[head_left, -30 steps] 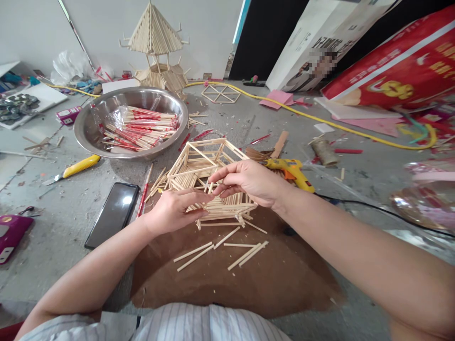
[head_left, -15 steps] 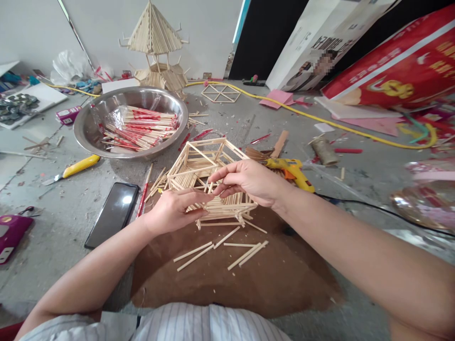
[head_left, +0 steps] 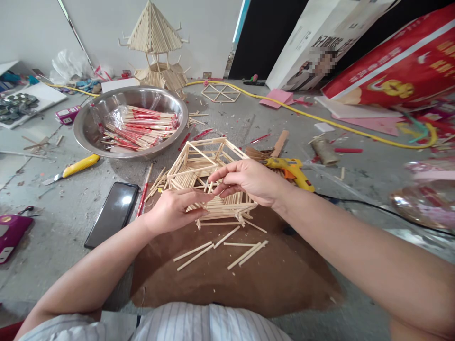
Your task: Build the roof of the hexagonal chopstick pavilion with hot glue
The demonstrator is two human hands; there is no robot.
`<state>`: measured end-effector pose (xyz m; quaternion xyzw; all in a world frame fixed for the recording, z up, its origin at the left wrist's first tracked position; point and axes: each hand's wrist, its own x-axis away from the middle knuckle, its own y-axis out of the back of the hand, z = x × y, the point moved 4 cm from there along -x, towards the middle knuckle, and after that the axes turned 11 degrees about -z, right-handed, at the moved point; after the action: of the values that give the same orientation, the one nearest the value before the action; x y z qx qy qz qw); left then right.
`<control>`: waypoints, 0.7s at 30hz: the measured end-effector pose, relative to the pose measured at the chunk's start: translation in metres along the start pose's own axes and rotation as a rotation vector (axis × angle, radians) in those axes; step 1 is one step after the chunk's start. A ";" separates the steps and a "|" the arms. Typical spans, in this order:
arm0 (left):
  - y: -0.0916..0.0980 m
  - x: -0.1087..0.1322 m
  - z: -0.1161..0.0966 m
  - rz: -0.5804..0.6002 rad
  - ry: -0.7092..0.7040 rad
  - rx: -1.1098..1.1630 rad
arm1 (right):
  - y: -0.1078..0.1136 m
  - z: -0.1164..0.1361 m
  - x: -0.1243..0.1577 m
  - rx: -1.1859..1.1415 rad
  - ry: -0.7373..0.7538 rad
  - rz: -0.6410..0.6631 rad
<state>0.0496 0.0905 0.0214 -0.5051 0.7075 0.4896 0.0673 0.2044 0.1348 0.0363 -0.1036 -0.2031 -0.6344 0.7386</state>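
- Here we are, mid-view: the stick frame (head_left: pixel 227 208) sits open side up over the far part of a brown board (head_left: pixel 227 289).
- It's six-sided, nearly as broad as deep; longest stretch runs roughly from ten-thirty to four-thirty.
- Left hand (head_left: pixel 179 208) comes in at eight o'clock, fingers laid across the near-left rim; whether they're clenched on it, I can't tell.
- Right hand (head_left: pixel 249 180) arches in from three, fingertips bunched beside a short stick (head_left: pixel 210 186) tipped toward one; its tips are partly hidden, so gripped or just touched, I can't tell.
- At six from the frame, loose sticks (head_left: pixel 195 257) lie at slants on the board.
- Phone (head_left: pixel 112 215) at eight, yellow knife (head_left: pixel 81 166) at nine, metal bowl (head_left: pixel 85 125) of wrapped sticks (head_left: pixel 142 128) at ten.
- Glue gun (head_left: pixel 298 173) at three; roofed stick tower (head_left: pixel 154 35) stands upright at eleven.
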 end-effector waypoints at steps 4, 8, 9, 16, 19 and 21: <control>0.000 0.000 0.000 -0.002 0.001 -0.007 | 0.000 0.000 0.000 0.000 0.007 0.005; 0.000 0.000 0.001 -0.003 -0.001 -0.005 | 0.000 0.000 0.000 -0.007 0.007 0.004; 0.000 0.000 0.001 -0.004 -0.001 -0.004 | 0.000 0.000 0.000 -0.011 0.009 0.006; 0.000 0.001 0.000 -0.001 0.000 0.000 | 0.000 0.001 0.000 0.007 0.010 -0.003; 0.000 0.001 0.000 0.001 -0.004 0.004 | 0.000 0.000 0.000 0.013 0.012 -0.003; -0.001 0.000 0.001 0.003 -0.002 0.006 | 0.000 0.000 0.000 0.014 0.016 0.001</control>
<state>0.0497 0.0907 0.0205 -0.5034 0.7097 0.4880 0.0685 0.2046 0.1348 0.0362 -0.0936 -0.2013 -0.6333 0.7414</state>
